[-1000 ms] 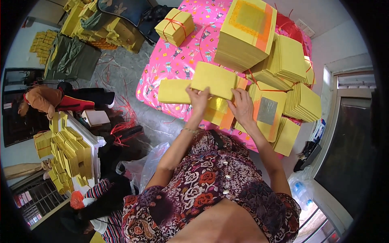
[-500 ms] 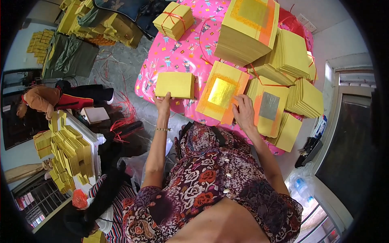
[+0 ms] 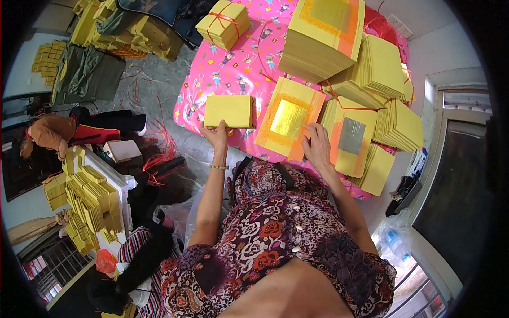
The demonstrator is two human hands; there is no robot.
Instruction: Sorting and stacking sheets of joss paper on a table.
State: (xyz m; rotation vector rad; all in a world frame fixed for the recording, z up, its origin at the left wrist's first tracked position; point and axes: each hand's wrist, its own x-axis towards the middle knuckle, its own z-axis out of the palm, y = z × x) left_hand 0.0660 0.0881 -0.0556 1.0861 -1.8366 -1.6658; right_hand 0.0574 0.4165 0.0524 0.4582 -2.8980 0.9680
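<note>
My left hand point(image 3: 216, 135) is at the near edge of a folded yellow joss paper bundle point(image 3: 228, 111), its thumb on top and the other fingers mostly hidden. To the right lies a joss paper stack with a gold foil square point(image 3: 288, 117) and orange borders. My right hand point(image 3: 318, 144) is at that stack's right border, its fingers bent and closed at the paper edge. Just beyond the right hand is joss paper with a silver square point(image 3: 351, 135), beside more folded yellow paper.
A tall joss paper block point(image 3: 318, 55) and fanned folded bundles point(image 3: 383, 66) fill the pink-covered table's point(image 3: 185, 108) right side. A red-tied bundle point(image 3: 222, 26) stands at the far left. Two people point(image 3: 50, 130) work on my left, near a white table of folded paper point(image 3: 124, 204).
Both hands stay at the same papers with almost no movement. The view has shifted slightly. On the lower left, the person in stripes has moved their head and body a little.
</note>
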